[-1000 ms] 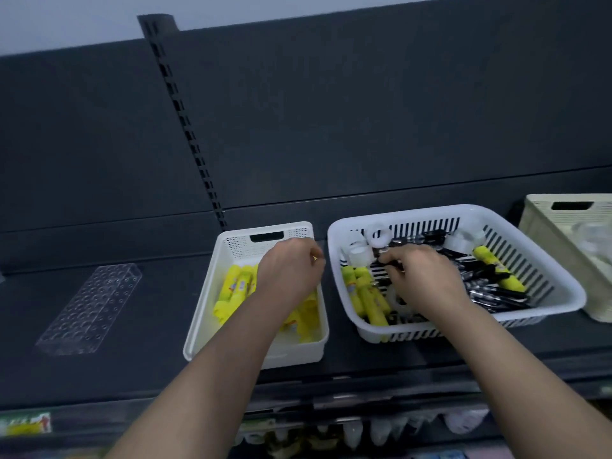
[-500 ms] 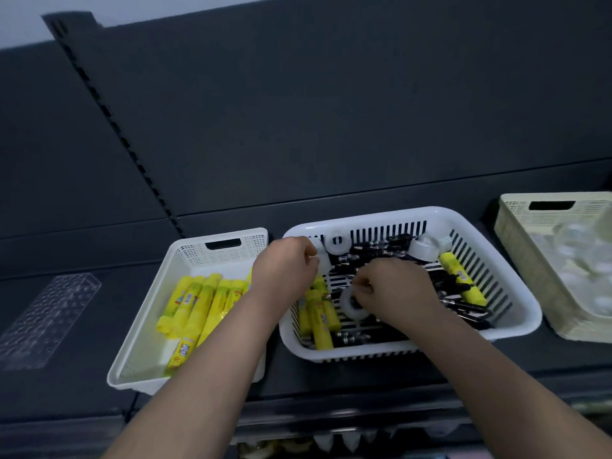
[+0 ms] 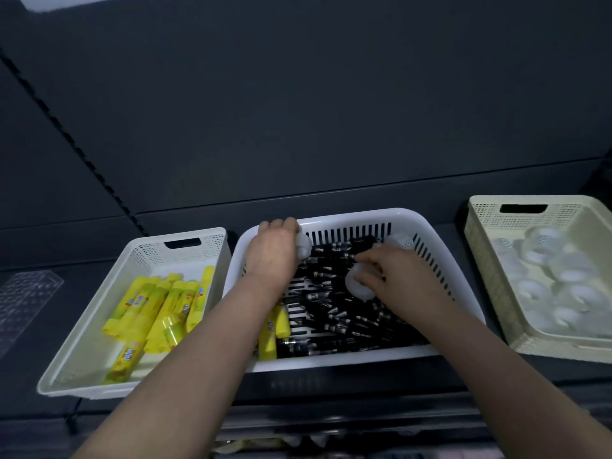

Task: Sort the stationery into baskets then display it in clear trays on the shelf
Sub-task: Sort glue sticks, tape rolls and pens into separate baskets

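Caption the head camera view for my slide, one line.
Sorting stationery: left hand and right hand each grip a white tape roll in the white basket of black pens.

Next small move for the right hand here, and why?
Probably lift the tape roll that the right hand pinches and carry it to the cream basket, which already holds other tape rolls; the middle basket holds mixed items.

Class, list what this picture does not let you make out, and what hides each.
Head view:
- left hand: fingertips hidden by its back; unclear whether it grips the white roll.
- glue sticks: labels too blurred to read.
- clear tray: cut off by the left edge.
- cream basket: cut off by the right edge.
- middle basket floor: partly hidden by the right hand, which pinches a tape roll.
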`<state>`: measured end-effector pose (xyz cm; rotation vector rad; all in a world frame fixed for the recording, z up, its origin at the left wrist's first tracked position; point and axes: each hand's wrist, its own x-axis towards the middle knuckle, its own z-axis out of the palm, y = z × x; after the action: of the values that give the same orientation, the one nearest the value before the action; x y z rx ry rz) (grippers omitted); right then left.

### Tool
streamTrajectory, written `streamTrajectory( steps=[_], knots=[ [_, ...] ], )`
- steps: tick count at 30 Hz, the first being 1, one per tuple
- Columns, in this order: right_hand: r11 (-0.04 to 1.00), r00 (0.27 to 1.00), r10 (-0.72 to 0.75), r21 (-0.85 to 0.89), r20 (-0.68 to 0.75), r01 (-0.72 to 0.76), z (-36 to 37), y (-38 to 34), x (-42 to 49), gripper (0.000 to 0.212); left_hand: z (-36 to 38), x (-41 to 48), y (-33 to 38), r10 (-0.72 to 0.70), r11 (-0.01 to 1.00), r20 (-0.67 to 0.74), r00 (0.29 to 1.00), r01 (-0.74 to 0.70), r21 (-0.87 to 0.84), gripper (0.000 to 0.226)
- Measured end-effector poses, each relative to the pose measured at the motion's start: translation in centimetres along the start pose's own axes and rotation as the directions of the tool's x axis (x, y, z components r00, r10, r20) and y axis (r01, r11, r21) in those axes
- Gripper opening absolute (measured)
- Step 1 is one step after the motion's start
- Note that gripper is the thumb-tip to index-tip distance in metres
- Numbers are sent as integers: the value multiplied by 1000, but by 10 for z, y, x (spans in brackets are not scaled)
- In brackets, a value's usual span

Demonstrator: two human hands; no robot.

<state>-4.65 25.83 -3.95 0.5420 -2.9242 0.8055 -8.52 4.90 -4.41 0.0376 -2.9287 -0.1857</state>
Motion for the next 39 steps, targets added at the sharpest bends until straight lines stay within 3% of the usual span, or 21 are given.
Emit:
streamTrajectory(
  steps=[4,7,10,14,18,23,29,39],
  knots=[
    [1000,1000,-19,5,-20,19,1,0,1,29,-10,-2,0,4,996,-19,1000,-5,-85,27],
    [999,981,33,39,-192,-26,-13,-4,2,28,-18,1,8,3,957,-134,991,-42,-287,24],
    [995,933,92,74,-347,-70,-34,6,-3,26,-23,5,33,73,900,-114,991,-115,-421,21],
    [970,843,213,6,-494,-242,-66,45,-19,25,-25,6,86,199,821,-62,978,-201,-534,22],
    [904,787,363,-15,-499,-427,-97,97,-40,25,-23,2,147,303,770,-12,953,-252,-586,20],
    [799,782,518,-128,-348,-587,-128,158,-59,24,-10,9,217,376,783,6,927,-314,-537,19],
    [828,861,480,-237,-169,-508,-127,193,-64,27,23,13,276,375,865,70,924,-323,-384,29],
    [885,917,331,-264,-222,-384,-163,217,-74,25,33,9,329,369,927,145,918,-352,-131,27]
  ],
)
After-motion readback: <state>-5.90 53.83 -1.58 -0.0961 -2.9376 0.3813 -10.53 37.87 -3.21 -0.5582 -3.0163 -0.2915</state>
